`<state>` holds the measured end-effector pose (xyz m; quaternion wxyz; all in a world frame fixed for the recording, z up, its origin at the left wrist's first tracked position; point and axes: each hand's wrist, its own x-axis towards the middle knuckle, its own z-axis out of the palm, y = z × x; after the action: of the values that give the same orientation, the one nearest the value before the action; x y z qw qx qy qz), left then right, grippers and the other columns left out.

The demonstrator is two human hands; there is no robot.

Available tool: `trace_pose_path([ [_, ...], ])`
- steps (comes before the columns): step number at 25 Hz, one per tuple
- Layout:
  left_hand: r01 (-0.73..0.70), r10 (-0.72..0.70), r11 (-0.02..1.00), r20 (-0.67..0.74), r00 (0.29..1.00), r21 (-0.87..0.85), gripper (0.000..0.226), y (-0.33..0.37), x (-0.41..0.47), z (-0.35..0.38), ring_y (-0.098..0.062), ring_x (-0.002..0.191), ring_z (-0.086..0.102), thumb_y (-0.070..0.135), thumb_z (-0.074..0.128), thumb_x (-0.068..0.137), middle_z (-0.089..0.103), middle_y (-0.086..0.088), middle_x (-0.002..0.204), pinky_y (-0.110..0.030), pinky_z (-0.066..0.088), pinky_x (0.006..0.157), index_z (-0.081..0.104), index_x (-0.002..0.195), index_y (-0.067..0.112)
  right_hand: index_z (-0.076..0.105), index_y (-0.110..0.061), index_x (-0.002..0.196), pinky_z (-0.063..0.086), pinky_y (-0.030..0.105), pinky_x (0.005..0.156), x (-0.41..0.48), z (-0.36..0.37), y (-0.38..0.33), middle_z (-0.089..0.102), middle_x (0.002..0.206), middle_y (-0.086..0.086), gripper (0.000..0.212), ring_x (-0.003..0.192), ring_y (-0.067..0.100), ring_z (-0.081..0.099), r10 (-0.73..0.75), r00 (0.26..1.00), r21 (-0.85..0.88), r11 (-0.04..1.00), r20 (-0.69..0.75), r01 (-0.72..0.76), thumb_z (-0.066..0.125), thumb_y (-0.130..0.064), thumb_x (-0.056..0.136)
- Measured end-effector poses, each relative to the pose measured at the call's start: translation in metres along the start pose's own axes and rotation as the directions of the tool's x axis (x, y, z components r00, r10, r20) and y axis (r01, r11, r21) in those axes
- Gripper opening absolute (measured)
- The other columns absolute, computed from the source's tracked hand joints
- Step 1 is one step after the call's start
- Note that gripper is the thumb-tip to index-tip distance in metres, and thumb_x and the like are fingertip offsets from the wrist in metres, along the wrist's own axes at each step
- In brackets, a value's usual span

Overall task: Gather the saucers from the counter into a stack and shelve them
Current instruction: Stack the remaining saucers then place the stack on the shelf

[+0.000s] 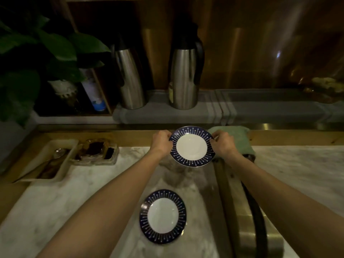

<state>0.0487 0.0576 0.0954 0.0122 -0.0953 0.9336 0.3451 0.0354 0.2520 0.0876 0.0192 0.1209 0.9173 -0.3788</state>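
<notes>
A saucer [191,147] with a white centre and a dark blue patterned rim is held above the far part of the marble counter [55,202]. My left hand [161,141] grips its left rim and my right hand [222,144] grips its right rim. The held saucer tilts slightly toward me. A second matching saucer [163,216] lies flat on the counter near me, between my forearms, untouched.
Two steel thermos jugs [130,79] [184,77] stand on a grey cloth-covered ledge [260,108] behind. A green towel [236,140] lies right of my right hand. A tray with spoons [50,161] and a glass dish [95,151] sit left. A plant [37,53] fills the far left.
</notes>
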Motion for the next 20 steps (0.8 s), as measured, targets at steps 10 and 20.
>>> trace_pose_path([
  [10,-0.018,0.021,0.999,0.118,0.993,-0.030,0.026,-0.087,-0.021,-0.042,-0.031,0.106,0.064,0.002,0.056,0.091,0.068,-0.017,0.115,-0.037,0.054,0.085,0.067,0.114,0.003,0.060,0.000,0.118,0.051,0.050,0.094,-0.066,0.080,-0.028,0.063,0.119,0.023,0.030,0.107,0.039,0.061,0.103,0.995,-0.038,0.994,0.011,-0.102,0.050,-0.010,0.092],
  [20,0.035,-0.031,0.999,0.171,0.985,-0.024,0.028,-0.132,-0.053,-0.028,-0.027,0.101,0.064,0.001,0.059,0.087,0.069,-0.010,0.105,-0.032,0.051,0.089,0.066,0.114,0.007,0.061,-0.001,0.113,0.053,0.049,0.091,-0.112,0.112,-0.013,0.065,0.113,0.024,0.026,0.105,0.039,0.062,0.152,0.988,-0.126,0.981,0.040,-0.146,0.050,-0.008,0.091],
])
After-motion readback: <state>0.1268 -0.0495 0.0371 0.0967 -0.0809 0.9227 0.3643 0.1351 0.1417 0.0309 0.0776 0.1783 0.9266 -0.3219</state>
